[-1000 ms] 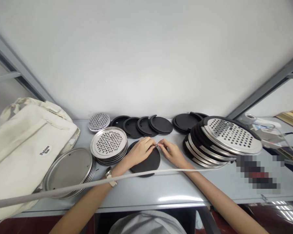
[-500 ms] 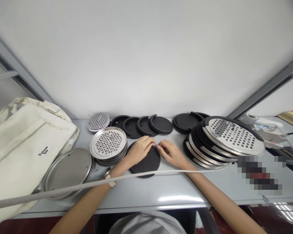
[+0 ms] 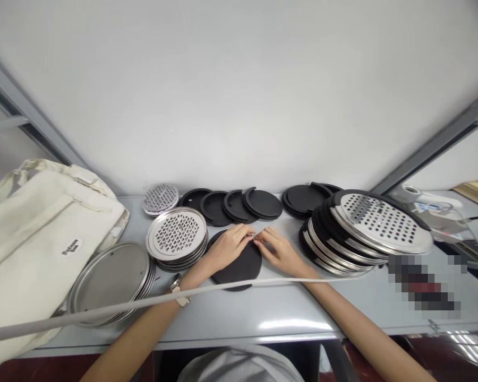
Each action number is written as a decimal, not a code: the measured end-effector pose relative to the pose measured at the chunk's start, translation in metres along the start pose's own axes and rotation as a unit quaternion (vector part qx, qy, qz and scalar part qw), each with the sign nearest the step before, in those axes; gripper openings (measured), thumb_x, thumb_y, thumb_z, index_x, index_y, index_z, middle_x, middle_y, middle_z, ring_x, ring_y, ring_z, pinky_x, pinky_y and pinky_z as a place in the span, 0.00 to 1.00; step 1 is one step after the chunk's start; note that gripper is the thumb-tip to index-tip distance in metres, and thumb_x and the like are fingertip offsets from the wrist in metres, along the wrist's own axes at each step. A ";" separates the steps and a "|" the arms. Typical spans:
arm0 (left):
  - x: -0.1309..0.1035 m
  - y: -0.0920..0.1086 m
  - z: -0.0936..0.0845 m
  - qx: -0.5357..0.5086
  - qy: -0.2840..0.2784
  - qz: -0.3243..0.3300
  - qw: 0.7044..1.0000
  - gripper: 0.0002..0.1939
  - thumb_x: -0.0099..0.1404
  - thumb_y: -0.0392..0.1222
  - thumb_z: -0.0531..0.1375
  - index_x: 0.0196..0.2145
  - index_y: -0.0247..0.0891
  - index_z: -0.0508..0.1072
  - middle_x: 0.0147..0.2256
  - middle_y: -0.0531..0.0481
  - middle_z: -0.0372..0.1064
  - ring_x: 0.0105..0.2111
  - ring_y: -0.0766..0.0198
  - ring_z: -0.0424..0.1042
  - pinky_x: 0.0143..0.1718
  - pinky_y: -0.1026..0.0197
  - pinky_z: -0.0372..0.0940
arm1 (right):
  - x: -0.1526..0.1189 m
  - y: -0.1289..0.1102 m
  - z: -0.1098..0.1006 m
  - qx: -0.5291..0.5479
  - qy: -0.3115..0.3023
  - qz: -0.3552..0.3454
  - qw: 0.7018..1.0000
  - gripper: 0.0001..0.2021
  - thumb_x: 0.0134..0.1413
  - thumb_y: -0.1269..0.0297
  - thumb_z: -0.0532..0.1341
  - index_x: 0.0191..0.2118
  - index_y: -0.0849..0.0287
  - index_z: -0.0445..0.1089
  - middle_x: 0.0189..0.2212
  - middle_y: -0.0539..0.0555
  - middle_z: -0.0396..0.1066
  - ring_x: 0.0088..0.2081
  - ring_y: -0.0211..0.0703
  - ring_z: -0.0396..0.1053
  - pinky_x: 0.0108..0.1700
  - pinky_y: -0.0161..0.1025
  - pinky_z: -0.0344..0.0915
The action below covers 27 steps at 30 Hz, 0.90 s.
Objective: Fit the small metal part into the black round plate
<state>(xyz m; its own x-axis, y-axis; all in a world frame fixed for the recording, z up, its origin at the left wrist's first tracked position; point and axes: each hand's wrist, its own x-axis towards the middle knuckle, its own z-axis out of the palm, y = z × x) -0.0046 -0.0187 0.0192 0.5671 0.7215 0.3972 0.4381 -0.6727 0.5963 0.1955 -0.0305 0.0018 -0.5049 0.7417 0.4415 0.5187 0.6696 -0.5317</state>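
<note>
Over a round black disc [image 3: 239,268] lying on the table, my left hand [image 3: 231,246] and my right hand [image 3: 276,248] meet at the fingertips. A tiny shiny metal piece [image 3: 254,236] shows between them, too small to name, and both hands are pinched closed on it. My left forearm crosses beside a stack of round metal plates topped by a perforated plate [image 3: 177,235]. To the right of my right hand leans a tall stack of perforated metal discs with black rims [image 3: 376,222].
Several black round discs [image 3: 265,203] lie along the wall. Plain metal plates [image 3: 110,278] and a cream canvas bag [image 3: 43,244] occupy the left. A pale cable [image 3: 151,301] stretches across the front above my forearms. A white device [image 3: 432,199] stands at the back right.
My right fingertips have shifted slightly left, closing the gap to my left fingertips at the small metal piece. The discs and stacks stay where they were.
</note>
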 end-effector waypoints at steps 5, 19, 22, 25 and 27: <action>-0.001 0.008 -0.002 0.113 0.017 -0.049 0.992 0.10 0.69 0.45 0.50 0.35 0.37 0.65 0.33 0.50 0.67 0.35 0.63 0.69 0.37 0.62 0.62 | 0.000 0.000 -0.001 0.018 -0.003 0.042 0.999 0.07 0.64 0.66 0.51 0.32 0.56 0.58 0.28 0.51 0.60 0.32 0.41 0.60 0.35 0.38 0.59; -0.002 0.014 0.001 0.258 -0.075 -0.089 0.959 0.12 0.64 0.48 0.53 0.33 0.38 0.70 0.26 0.49 0.72 0.28 0.58 0.72 0.27 0.60 0.56 | 0.001 0.003 0.008 0.009 -0.036 0.092 0.995 0.10 0.65 0.65 0.47 0.31 0.56 0.55 0.27 0.51 0.60 0.31 0.42 0.59 0.35 0.38 0.57; -0.002 0.012 0.002 0.260 -0.077 -0.089 0.958 0.13 0.65 0.48 0.52 0.34 0.38 0.71 0.27 0.48 0.73 0.29 0.57 0.73 0.28 0.60 0.58 | 0.003 0.004 0.009 0.010 -0.048 0.098 0.994 0.10 0.65 0.66 0.47 0.31 0.56 0.55 0.27 0.51 0.60 0.31 0.42 0.60 0.35 0.38 0.57; -0.002 0.011 0.004 0.261 -0.079 -0.088 0.958 0.14 0.65 0.48 0.52 0.35 0.38 0.72 0.28 0.46 0.73 0.29 0.57 0.73 0.29 0.59 0.59 | 0.005 0.005 0.010 0.009 -0.060 0.104 0.993 0.11 0.66 0.65 0.46 0.29 0.56 0.54 0.26 0.50 0.59 0.31 0.41 0.59 0.34 0.37 0.57; -0.001 0.010 0.004 0.260 -0.080 -0.087 0.958 0.14 0.65 0.48 0.52 0.35 0.38 0.72 0.28 0.46 0.74 0.29 0.57 0.73 0.29 0.59 0.60 | 0.006 0.005 0.009 0.012 -0.068 0.107 0.992 0.12 0.66 0.65 0.46 0.29 0.56 0.54 0.25 0.50 0.58 0.30 0.41 0.59 0.34 0.37 0.56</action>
<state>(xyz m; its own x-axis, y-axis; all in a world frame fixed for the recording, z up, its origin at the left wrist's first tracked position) 0.0018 -0.0270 0.0216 0.5354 0.8237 0.1867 0.8004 -0.5654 0.1994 0.1883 -0.0230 -0.0046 -0.4734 0.8540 0.2158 0.6090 0.4944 -0.6203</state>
